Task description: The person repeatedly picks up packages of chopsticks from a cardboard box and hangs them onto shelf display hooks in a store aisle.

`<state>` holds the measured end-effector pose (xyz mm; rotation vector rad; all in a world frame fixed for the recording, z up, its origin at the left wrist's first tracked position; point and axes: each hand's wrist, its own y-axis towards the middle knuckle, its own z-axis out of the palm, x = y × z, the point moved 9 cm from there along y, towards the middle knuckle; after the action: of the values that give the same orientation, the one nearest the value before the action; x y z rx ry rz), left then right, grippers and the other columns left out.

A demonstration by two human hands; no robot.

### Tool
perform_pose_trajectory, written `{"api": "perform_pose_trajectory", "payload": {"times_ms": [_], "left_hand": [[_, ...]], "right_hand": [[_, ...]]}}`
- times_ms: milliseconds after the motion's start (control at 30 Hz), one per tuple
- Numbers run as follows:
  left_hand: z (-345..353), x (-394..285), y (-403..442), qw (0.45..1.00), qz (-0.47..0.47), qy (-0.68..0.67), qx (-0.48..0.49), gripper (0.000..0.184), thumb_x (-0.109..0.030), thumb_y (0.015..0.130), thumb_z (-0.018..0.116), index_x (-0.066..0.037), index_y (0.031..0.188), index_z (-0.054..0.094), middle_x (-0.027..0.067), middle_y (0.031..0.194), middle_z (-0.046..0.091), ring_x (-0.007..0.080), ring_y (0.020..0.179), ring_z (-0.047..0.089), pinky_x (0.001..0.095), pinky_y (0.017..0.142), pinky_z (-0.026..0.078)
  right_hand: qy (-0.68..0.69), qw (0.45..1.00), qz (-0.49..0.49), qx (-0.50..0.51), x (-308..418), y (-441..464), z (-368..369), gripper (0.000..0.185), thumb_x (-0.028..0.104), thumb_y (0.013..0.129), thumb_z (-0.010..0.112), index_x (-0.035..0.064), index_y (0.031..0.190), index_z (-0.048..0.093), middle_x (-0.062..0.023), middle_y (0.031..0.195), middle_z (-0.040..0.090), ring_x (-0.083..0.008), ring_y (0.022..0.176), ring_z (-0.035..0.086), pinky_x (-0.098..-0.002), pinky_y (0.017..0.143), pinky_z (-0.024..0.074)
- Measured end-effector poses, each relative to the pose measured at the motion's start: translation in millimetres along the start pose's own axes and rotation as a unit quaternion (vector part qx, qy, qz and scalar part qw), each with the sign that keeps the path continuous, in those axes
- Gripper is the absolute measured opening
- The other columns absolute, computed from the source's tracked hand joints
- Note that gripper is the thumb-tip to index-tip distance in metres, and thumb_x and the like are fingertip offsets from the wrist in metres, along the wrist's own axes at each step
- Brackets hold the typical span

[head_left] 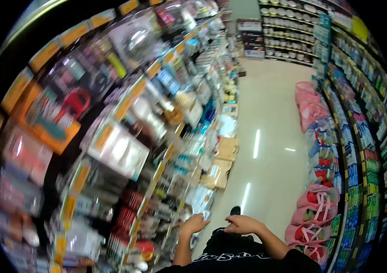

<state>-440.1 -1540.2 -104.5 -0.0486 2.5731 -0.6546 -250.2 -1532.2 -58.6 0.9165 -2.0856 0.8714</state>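
Where the left shelving meets the aisle floor (pixel 266 168), wrapped packs (pixel 199 198), low, nearest the left hand (pixel 194 224); tan packs (pixel 217 173) just beyond. Left: carded goods (pixel 141 38) on racks. Right: pink bags (pixel 314 207) along the shelf foot, narrowing the passage. Far end: stacked bowls (pixel 289 34). Left hand and right hand (pixel 242 224): waist-high, apart, turned inward, fingers loosely extended, grasping nothing.

From my screen, the floor (pixel 266 104) looks smooth and glossy, throwing back 2 long bright streaks. I see shiny clear plastic on the hanging packages (pixel 120 152), matt black cloth on the shirt (pixel 243 261), and thin pink plastic or cloth on the bags (pixel 314 214).
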Motion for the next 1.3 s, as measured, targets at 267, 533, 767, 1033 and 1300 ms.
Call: {"api": "perform_pose_trajectory", "payload": {"times_ms": [267,533,767,1033,1300], "left_hand": [[-134.5,-204.0,222.4,0.974,0.216,0.070,0.006,0.064,-0.046,0.090,0.054,0.004,0.129,0.048,0.0253,0.124,0.055,0.0392,0.115,0.053,0.0431,0.097,0.043],[-134.0,-319.5,395.2,0.923,0.371,-0.003,0.106,0.065,-0.048,0.090,0.055,0.004,0.128,0.049,0.0262,0.125,0.054,0.0392,0.117,0.052,0.0419,0.099,0.042],[-133.1,-330.8,564.0,0.934,0.259,0.110,0.222,0.064,-0.049,0.089,0.055,0.005,0.125,0.051,0.0282,0.117,0.058,0.0423,0.109,0.056,0.0426,0.095,0.044],[-266.3,-380.3,738.1,0.980,0.138,0.140,0.031,0.065,-0.048,0.087,0.058,0.005,0.125,0.052,0.0267,0.116,0.060,0.0408,0.110,0.056,0.0448,0.093,0.045],[-310.7,-328.2,991.4,0.994,0.017,0.093,0.059,0.080,-0.063,0.085,0.052,0.006,0.124,0.052,0.0320,0.118,0.057,0.0443,0.107,0.058,0.0462,0.094,0.045]], "right_hand": [[-0.024,0.977,0.145,-0.157,-102.8,17.0,-216.3,0.065,0.048,0.085,0.060,-0.0043,0.123,0.054,-0.0247,0.114,0.061,-0.0379,0.107,0.058,-0.0410,0.092,0.0462],[0.083,0.954,0.216,-0.190,-235.7,42.6,-342.2,0.058,0.045,0.085,0.061,-0.0056,0.113,0.059,-0.0261,0.107,0.063,-0.0393,0.101,0.061,-0.0412,0.090,0.0468],[-0.030,0.947,0.304,-0.095,-360.7,99.4,-516.8,0.065,0.052,0.083,0.061,-0.0027,0.117,0.057,-0.0242,0.111,0.063,-0.0389,0.104,0.060,-0.0439,0.090,0.0475],[-0.151,0.973,0.123,-0.121,-351.1,214.8,-751.5,0.060,0.048,0.088,0.057,-0.0024,0.120,0.053,-0.0264,0.111,0.061,-0.0388,0.102,0.060,-0.0436,0.088,0.0478],[-0.140,0.970,0.199,0.001,-493.0,297.1,-886.5,0.067,0.053,0.088,0.054,-0.0022,0.126,0.050,-0.0244,0.114,0.060,-0.0387,0.107,0.058,-0.0432,0.090,0.0467]]}}
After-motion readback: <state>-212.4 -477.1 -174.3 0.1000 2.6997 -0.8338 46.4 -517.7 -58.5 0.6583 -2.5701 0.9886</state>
